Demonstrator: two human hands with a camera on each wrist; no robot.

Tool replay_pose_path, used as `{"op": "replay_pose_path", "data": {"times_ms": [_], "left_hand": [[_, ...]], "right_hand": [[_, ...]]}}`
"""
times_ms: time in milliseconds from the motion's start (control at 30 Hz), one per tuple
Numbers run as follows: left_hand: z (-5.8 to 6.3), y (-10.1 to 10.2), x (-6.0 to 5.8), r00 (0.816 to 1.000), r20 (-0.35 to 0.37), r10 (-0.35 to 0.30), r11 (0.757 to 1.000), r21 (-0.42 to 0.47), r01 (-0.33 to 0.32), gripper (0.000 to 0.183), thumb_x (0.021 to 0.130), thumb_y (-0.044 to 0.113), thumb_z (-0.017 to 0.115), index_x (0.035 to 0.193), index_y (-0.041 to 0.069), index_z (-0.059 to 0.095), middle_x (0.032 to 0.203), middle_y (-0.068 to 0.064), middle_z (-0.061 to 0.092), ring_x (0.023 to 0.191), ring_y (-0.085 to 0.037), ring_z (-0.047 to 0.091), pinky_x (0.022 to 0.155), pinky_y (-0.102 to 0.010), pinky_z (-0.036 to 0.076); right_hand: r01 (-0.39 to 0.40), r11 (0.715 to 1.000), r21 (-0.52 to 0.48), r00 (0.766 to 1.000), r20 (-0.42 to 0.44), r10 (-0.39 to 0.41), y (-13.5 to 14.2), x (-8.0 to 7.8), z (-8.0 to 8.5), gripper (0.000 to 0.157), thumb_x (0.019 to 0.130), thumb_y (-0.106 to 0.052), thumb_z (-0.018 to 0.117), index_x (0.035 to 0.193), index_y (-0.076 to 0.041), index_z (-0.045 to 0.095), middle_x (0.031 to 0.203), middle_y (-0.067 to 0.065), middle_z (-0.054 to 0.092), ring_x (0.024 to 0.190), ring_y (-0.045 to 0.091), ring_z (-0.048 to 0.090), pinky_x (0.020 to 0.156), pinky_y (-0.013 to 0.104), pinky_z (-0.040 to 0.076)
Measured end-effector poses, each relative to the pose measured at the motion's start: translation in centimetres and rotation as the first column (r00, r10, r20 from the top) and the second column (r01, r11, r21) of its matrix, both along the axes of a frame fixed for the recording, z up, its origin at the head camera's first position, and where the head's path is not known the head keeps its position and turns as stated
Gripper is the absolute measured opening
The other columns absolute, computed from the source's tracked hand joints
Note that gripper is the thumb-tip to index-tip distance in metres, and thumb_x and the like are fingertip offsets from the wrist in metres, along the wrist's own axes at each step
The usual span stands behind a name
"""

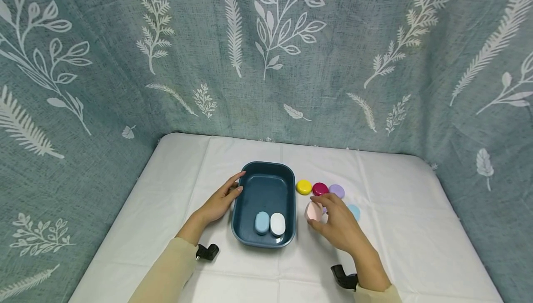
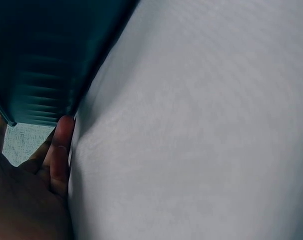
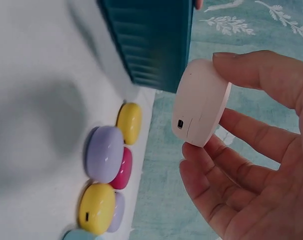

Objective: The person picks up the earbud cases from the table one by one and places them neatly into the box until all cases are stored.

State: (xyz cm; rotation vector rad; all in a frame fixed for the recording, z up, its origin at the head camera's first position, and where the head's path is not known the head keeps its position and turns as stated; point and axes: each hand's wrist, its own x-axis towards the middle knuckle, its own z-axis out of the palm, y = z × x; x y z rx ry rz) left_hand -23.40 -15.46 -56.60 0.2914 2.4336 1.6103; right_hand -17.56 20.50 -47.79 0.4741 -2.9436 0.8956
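A pale pink earbud case [image 3: 199, 102], with a small port slot on its side, is held between the thumb and fingertips of my right hand [image 1: 339, 224]. It hangs above the table, just right of the dark blue tray [image 1: 267, 247]. My left hand [image 1: 216, 206] holds the tray's left side, with fingertips at the rim. In the left wrist view, curled fingers [image 2: 61, 150] touch the tray's outer wall close to the cloth. Inside the tray's near end lie a light blue case [image 1: 262, 223] and a white case [image 1: 277, 224], side by side.
Right of the tray sit a yellow case [image 1: 304, 187], a magenta case [image 1: 320, 188], a lavender case [image 1: 337, 191] and a light blue case [image 1: 354, 211]. The right wrist view also shows a second yellow case [image 3: 97, 209]. A leaf-patterned curtain [image 1: 250, 108] borders the white-covered table [image 1: 179, 155].
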Motion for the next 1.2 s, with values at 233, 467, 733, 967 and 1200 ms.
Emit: {"op": "replay_pose_path", "data": {"times_ms": [233, 467, 733, 967, 1200], "left_hand": [[0.2, 0.0, 0.1, 1.000, 0.001, -0.001, 1.000, -0.010, 0.001, 0.052, 0.108, 0.056, 0.045, 0.157, 0.055, 0.029, 0.156, -0.011, 0.047, 0.140, -0.031, 0.052, 0.120, -0.061, 0.033], [0.2, 0.0, 0.1, 1.000, 0.000, 0.006, 1.000, -0.021, -0.006, 0.052, 0.108, 0.057, 0.044, 0.157, 0.055, 0.030, 0.156, -0.011, 0.047, 0.141, -0.031, 0.051, 0.120, -0.061, 0.033], [0.2, 0.0, 0.0, 1.000, -0.002, 0.005, 1.000, -0.014, -0.005, 0.051, 0.107, 0.057, 0.045, 0.156, 0.056, 0.030, 0.157, -0.012, 0.046, 0.142, -0.032, 0.050, 0.120, -0.062, 0.032], [0.1, 0.0, 0.0, 1.000, -0.002, 0.007, 1.000, -0.018, -0.007, 0.051, 0.107, 0.057, 0.045, 0.156, 0.058, 0.029, 0.157, -0.012, 0.046, 0.143, -0.032, 0.050, 0.120, -0.062, 0.031], [0.0, 0.0, -0.1, 1.000, -0.006, 0.003, 1.000, -0.004, -0.003, 0.052, 0.108, 0.056, 0.045, 0.157, 0.055, 0.030, 0.157, -0.012, 0.046, 0.142, -0.033, 0.050, 0.120, -0.063, 0.032]], "right_hand": [[-0.027, 1.000, -0.006, 1.000, -0.013, 0.027, -1.3, -0.2, 0.7, 0.055, 0.085, -0.023, 0.086, 0.134, -0.007, 0.068, 0.132, 0.006, 0.063, 0.117, 0.027, 0.062, 0.099, 0.050, 0.055], [-0.072, 0.997, -0.006, 0.997, 0.014, 0.072, -3.3, -0.2, 1.4, 0.056, 0.085, -0.026, 0.086, 0.136, -0.011, 0.067, 0.128, 0.002, 0.062, 0.114, 0.023, 0.060, 0.094, 0.043, 0.054], [-0.125, 0.992, -0.015, 0.992, 0.028, 0.125, -5.2, -0.1, 1.6, 0.056, 0.086, -0.025, 0.085, 0.137, -0.013, 0.066, 0.135, 0.004, 0.060, 0.123, 0.023, 0.058, 0.103, 0.044, 0.054], [-0.168, 0.985, -0.040, 0.985, 0.029, 0.169, -6.5, -0.2, 1.2, 0.056, 0.086, -0.024, 0.087, 0.136, -0.011, 0.066, 0.133, 0.002, 0.060, 0.123, 0.021, 0.057, 0.104, 0.041, 0.054], [-0.187, 0.980, -0.074, 0.981, 0.039, 0.190, -7.7, -0.3, 0.7, 0.056, 0.086, -0.026, 0.087, 0.136, -0.012, 0.067, 0.131, 0.001, 0.061, 0.118, 0.020, 0.060, 0.102, 0.041, 0.054]]}}
